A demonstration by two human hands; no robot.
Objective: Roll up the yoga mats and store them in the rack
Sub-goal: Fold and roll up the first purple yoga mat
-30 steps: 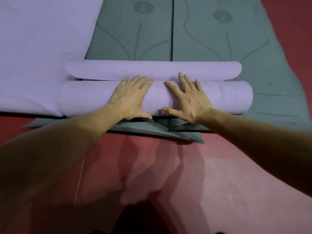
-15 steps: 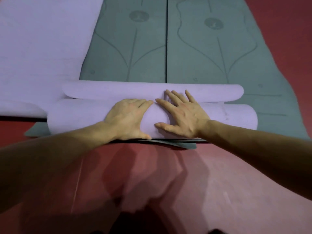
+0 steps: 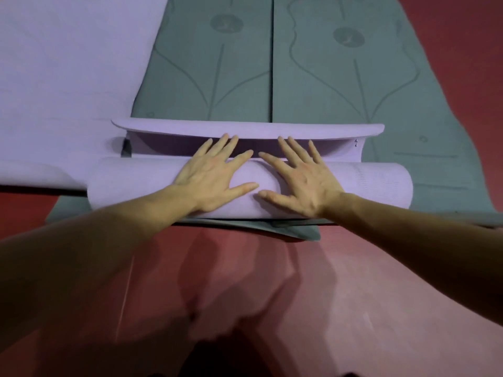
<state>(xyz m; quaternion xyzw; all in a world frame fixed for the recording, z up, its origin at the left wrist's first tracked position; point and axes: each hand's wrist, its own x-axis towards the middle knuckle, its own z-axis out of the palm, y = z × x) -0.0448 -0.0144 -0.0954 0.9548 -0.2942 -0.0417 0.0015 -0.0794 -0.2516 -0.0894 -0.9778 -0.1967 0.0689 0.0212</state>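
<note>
Purple roll lies on green mats on floor. Long axis left-right, across body. Left hand and right hand side by side at roll's middle, palms flat on top, fingers straight and spread, gripping nothing. Both equally near, thumbs almost meeting. Loose tail curls up just beyond fingertips, parallel to roll. Judgement: next push goes straight away from body, onto tail; uneven pressure would skew ends. Rack not in view.

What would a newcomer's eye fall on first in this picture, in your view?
The left hand and right hand press flat, fingers spread, on a partly rolled purple mat at centre. Beneath and beyond it, two green mats lie side by side on the red floor.
</note>
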